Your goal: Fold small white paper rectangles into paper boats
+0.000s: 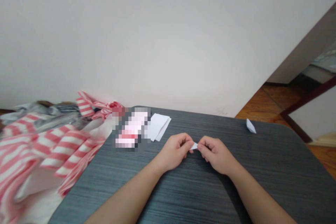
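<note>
Between my two hands, just above the dark table, is a small piece of folded white paper (194, 146). My left hand (176, 151) pinches its left end between thumb and fingers. The right end is pinched by my right hand (215, 154) in the same way. Only a short middle stretch of the paper shows; my fingertips cover the rest. Off to the right, near the table's far edge, lies another small folded white paper piece (251, 126), with a pointed shape. Several flat white paper sheets (157, 126) lie beyond my left hand, partly overlapping.
The dark wood-grain table (168, 196) has rounded corners and stands against a pale wall (168, 42). A blurred-out pink and white flat object (133, 127) lies left of the sheets. Red-and-white striped cloth (63, 147) is heaped left of the table. Wooden floor (265, 101) shows at right.
</note>
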Motion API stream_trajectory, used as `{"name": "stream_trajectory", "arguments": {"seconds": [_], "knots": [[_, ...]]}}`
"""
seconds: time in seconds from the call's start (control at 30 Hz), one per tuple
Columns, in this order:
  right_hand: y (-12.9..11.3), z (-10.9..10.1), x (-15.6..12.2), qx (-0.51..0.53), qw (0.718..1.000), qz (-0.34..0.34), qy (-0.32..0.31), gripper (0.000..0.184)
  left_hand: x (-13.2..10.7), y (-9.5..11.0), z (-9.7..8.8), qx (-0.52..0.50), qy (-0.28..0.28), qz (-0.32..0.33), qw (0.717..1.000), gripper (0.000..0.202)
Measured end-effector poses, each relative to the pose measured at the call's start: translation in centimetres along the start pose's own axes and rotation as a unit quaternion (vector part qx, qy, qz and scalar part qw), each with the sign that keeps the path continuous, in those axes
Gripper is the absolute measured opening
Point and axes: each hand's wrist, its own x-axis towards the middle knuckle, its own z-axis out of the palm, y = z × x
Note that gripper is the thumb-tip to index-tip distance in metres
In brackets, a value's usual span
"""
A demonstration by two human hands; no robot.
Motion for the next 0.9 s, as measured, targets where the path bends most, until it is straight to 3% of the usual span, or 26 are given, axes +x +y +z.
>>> {"name": "stream_trajectory", "arguments": {"seconds": [0.3, 0.43, 0.6, 0.9], "knots": [[0.0, -0.1, 0.1, 0.018, 1.000, 0.002, 0.014, 0.021, -0.1, 0.4, -0.3, 0.033, -0.018, 0.003, 0.999, 0.025], [0.3, 0.1, 0.1, 0.085, 0.996, 0.018, 0.015, 0.020, -0.2, 0.7, -0.4, 0.052, -0.047, 0.003, 0.998, 0.029], [0.3, 0.6, 0.1, 0.221, 0.975, 0.003, -0.025, 0.011, -0.1, 0.7, -0.4, 0.049, -0.045, 0.008, 0.998, 0.034], [-0.1, 0.8, 0.3, 0.233, 0.972, 0.006, -0.017, 0.015, -0.1, 0.8, -0.3, 0.040, -0.027, 0.022, 0.999, 0.026]]}}
